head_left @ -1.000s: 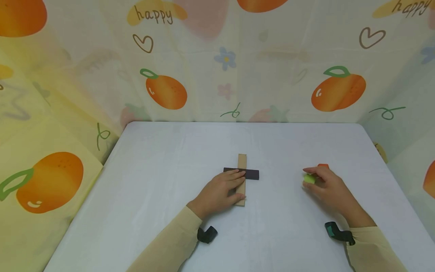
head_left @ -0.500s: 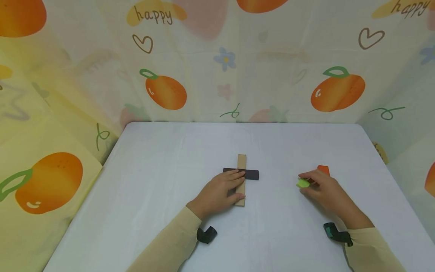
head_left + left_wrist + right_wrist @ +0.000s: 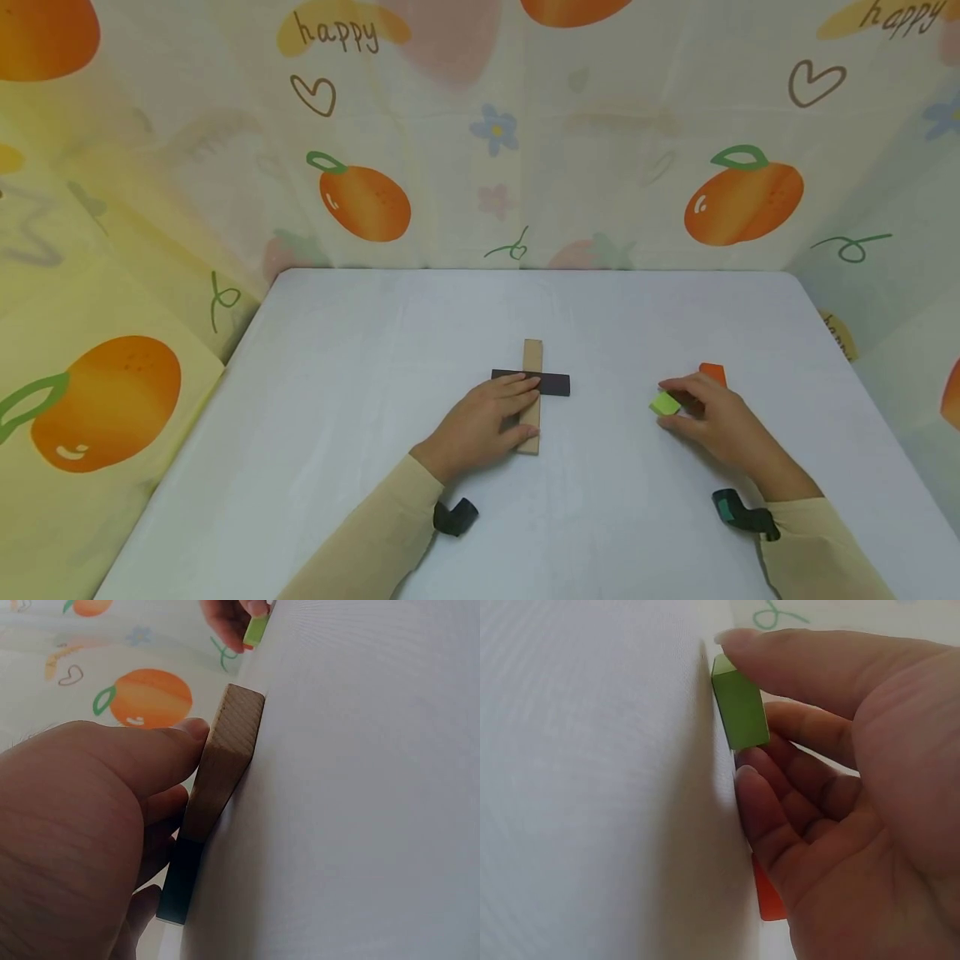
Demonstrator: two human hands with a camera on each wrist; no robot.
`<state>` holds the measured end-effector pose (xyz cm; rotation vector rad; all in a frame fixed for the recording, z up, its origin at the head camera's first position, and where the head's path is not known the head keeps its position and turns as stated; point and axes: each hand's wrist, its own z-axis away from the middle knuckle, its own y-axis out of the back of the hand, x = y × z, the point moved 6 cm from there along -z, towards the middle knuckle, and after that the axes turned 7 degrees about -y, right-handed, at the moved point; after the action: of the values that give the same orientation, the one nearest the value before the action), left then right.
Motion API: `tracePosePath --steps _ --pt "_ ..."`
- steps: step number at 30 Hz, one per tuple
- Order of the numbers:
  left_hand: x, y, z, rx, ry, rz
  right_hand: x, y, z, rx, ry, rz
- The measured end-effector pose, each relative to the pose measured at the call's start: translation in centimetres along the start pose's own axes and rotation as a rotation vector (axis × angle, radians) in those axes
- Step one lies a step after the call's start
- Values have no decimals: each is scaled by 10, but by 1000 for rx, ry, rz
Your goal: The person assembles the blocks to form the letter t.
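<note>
Left of my right hand (image 3: 716,417), in the head view, its thumb and fingers pinch a small light green block (image 3: 664,404) low over the white table. The right wrist view shows the thumb along one side of the green block (image 3: 741,709), fingers behind it. An orange block (image 3: 713,372) lies just beyond that hand, partly covered by it. Fingers of my left hand (image 3: 483,425) rest flat on a dark strip (image 3: 555,384) and a tan wooden strip (image 3: 533,354), which form a cross. My left thumb touches the wooden strip's near part (image 3: 240,720).
The white table (image 3: 375,333) carries both pieces of work. A patterned cloth (image 3: 450,167) with printed oranges hangs behind its far edge and along the sides. Each wrist wears a black camera mount (image 3: 456,517).
My right hand has shifted slightly left and toward me with the green block, which has turned in the fingers. More of the orange block shows. My left hand stays still on the cross.
</note>
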<state>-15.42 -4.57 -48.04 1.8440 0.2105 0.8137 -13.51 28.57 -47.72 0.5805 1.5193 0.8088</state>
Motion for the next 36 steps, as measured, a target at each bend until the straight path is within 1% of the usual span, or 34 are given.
tracePosePath --steps 7,12,19,24,31,36 --pt "-1 0 0 3 -1 7 2 0 0 -8 -1 -14" --pt "-1 -1 0 3 -2 19 0 -1 1 0 -3 -18" --pt "-1 0 0 11 -15 19 -10 -4 0 13 35 -47" --pt "-1 0 1 9 -15 9 -19 -10 0 2 52 -87" --pt "-1 0 1 11 -12 17 -32 -23 2 -1 123 -111" --pt "-1 0 1 13 -13 18 -39 -31 3 -38 126 -132"
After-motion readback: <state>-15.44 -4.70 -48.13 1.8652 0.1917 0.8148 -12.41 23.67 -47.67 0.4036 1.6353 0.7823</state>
